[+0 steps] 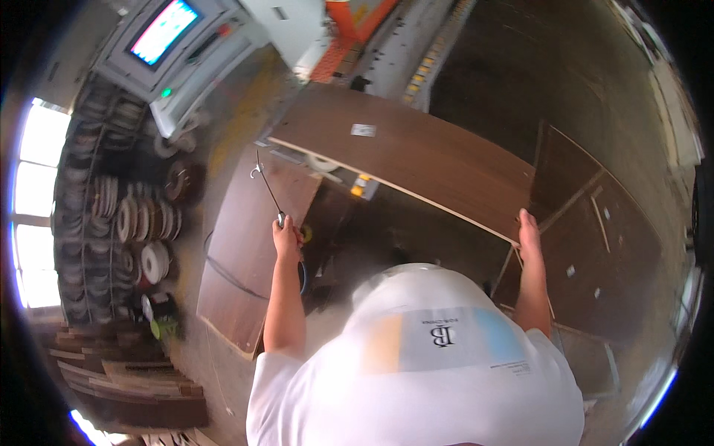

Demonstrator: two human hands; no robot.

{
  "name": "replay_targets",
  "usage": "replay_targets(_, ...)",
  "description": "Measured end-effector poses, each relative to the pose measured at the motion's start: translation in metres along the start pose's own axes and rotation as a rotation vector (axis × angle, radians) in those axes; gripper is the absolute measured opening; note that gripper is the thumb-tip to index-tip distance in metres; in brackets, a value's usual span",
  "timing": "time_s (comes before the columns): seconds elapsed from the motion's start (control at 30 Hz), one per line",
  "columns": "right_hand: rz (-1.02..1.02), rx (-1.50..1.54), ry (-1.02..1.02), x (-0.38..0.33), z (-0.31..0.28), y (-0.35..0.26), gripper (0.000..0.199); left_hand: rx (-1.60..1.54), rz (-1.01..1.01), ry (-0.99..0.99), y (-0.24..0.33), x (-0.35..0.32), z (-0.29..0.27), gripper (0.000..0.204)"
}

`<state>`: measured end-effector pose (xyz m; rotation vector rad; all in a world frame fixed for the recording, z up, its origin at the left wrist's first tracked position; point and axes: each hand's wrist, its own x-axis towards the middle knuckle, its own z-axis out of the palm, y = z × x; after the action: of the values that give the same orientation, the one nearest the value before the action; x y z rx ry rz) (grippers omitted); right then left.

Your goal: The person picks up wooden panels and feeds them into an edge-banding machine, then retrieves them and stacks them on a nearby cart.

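Observation:
My left hand is closed around the grip of an air blow gun, whose long thin metal nozzle points up and away, with a small hook near its tip. A blue hose hangs beside that wrist. In front of me lies a long dark-brown wood-grain panel, slanting from far left to near right, with a white label on its face. At its near right corner my right hand is closed on the end edge. The fingers under the panel are hidden.
Another brown board lies at the left beneath the blow gun. More brown panels are on the right. A control console with a lit screen and an orange-fronted machine stand ahead. Several edge-banding rolls fill the left; board strips are stacked nearer.

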<state>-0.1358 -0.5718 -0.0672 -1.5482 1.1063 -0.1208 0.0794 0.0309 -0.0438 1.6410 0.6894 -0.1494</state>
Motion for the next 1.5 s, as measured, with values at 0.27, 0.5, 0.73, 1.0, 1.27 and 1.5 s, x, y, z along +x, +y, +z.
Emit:
replay_targets(0.27,0.259,0.093,-0.115,-0.001,-0.011,0.006,0.068,0.67,-0.026,-1.066,-0.049,-0.053,0.039,0.023)
replay_targets(0.5,0.325,0.361,-0.127,0.011,0.004,0.015,0.058,0.953,0.418,-1.105,-0.031,-0.042,0.032,0.039)
replay_targets(0.73,0.365,0.578,-0.237,-0.017,0.046,-0.007,0.068,-0.041,-0.147,-0.454,0.009,-0.028,0.102,0.035)
replay_targets(1.0,0.337,0.579,-0.237,0.002,0.046,0.008,0.064,-0.328,-0.049,-0.4,0.023,-0.004,0.165,0.043)
replay_targets(1.27,0.318,0.517,-0.154,0.035,0.057,-0.055,0.062,-0.296,-0.084,-0.435,0.059,0.022,0.209,0.041)
replay_targets(1.5,0.313,0.541,-0.133,0.131,0.039,-0.076,0.071,-0.256,-0.063,-0.509,0.101,0.054,0.289,0.039)
